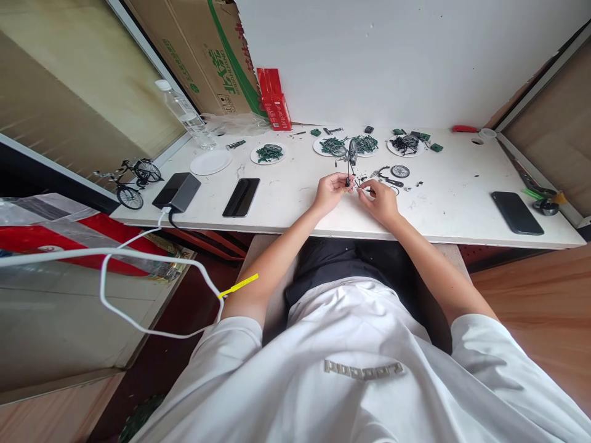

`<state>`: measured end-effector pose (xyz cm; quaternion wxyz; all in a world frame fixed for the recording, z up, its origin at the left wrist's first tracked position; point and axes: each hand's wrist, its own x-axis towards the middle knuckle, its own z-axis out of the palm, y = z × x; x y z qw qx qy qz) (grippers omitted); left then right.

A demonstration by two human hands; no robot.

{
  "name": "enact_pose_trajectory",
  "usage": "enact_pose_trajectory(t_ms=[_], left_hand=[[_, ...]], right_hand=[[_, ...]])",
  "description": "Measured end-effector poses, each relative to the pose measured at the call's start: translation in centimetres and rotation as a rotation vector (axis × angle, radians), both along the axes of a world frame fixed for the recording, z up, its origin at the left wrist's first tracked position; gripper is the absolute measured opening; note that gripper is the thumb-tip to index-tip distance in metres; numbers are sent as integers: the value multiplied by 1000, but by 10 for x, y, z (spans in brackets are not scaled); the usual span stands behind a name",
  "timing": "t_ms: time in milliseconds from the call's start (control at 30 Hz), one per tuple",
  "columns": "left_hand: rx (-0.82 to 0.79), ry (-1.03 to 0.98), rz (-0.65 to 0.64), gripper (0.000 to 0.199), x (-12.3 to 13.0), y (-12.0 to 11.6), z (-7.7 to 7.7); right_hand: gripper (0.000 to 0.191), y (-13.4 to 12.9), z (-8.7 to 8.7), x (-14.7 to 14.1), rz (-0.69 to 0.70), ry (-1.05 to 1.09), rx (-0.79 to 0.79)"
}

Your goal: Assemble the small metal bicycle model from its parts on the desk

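Note:
My left hand (pixel 331 191) grips a partly built miniature bicycle (pixel 352 154), held up above the table with its wheel pointing away from me. Close beside it is my right hand (pixel 381 200), its fingertips pinched near the lower end of the model; whatever is between them is too small to make out. Just beyond the right hand lie a loose spoked wheel (pixel 399 171) and black bicycle parts (pixel 386 176). A finished-looking miniature bicycle (pixel 130 179) stands at the table's left end.
White plates hold green and black parts: one plate (pixel 254 159) left, another (pixel 318 147) centre, a third (pixel 392 149) right. A bare plate (pixel 211 162), grey power block (pixel 176 192), phone (pixel 241 197), second phone (pixel 516 213) and bottle (pixel 187 115) surround them. A white cable (pixel 138 253) loops at left.

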<state>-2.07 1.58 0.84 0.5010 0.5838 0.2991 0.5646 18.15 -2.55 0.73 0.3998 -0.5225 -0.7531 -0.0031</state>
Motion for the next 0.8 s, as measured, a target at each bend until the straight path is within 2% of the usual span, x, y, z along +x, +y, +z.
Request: enact_pose_trajectory(t_ms=[167, 400, 800], left_hand=[[14, 12, -41, 38, -1, -3, 2], [-19, 56, 14, 28, 0, -7, 7], [53, -23, -51, 32, -2, 3, -4]], right_hand=[[26, 0, 1, 1, 19, -24, -33], [21, -2, 3, 0, 25, -20, -65], [24, -6, 8, -2, 42, -49, -90]])
